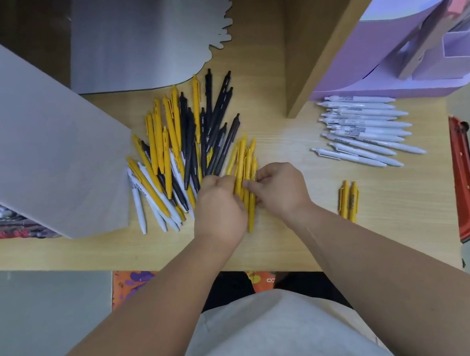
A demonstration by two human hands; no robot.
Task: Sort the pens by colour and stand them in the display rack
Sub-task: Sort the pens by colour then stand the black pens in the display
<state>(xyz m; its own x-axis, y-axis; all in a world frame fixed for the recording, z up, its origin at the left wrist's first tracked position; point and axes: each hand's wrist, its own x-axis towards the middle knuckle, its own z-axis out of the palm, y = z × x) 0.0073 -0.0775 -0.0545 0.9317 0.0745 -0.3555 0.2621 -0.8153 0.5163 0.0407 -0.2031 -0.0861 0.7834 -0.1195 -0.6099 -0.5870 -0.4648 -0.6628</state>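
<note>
Wooden table [294, 229]: mixed pens [175, 143], white pens [367, 127], yellow pair [349, 201].

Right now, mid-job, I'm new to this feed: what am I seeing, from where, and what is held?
No machine here: these are a person's two bare hands. The single picture comes from a camera on their head, looking down. The left hand and right hand both grip a bundle of yellow pens. On the wooden table lie a mixed pile of yellow, black and white pens, a row of white pens to the right, and two yellow pens set apart. A purple rack stands at the far right.
</note>
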